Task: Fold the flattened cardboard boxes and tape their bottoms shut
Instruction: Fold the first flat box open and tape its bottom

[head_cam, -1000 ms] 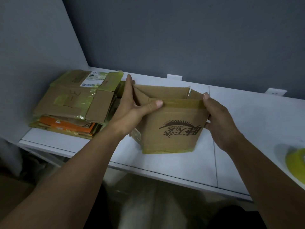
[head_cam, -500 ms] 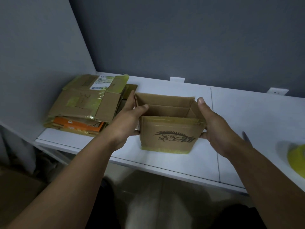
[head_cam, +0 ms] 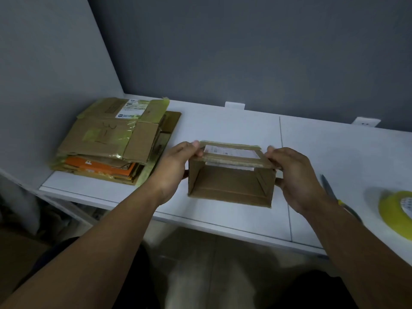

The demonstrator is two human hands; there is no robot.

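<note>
Well left of the left hand [head_cam: 176,166], a stack of flattened brown cardboard boxes [head_cam: 107,139], patched with yellowish tape and showing one orange sheet, lies on the white worktop [head_cam: 223,123]. Just right of the right hand [head_cam: 296,177], a grey blade with a yellow-marked handle [head_cam: 328,186] is partly hidden by the forearm (what tool it is cannot be told). Farther right sits a yellow tape roll [head_cam: 394,210]. Between both sets of fingers is the small brown cardboard box [head_cam: 229,186], corrugated and rectangular, its open side facing the person, with a white label [head_cam: 231,151] on its upper face. Each hand grips an upper corner, fingers curled over the top, thumbs against the side walls.
</note>
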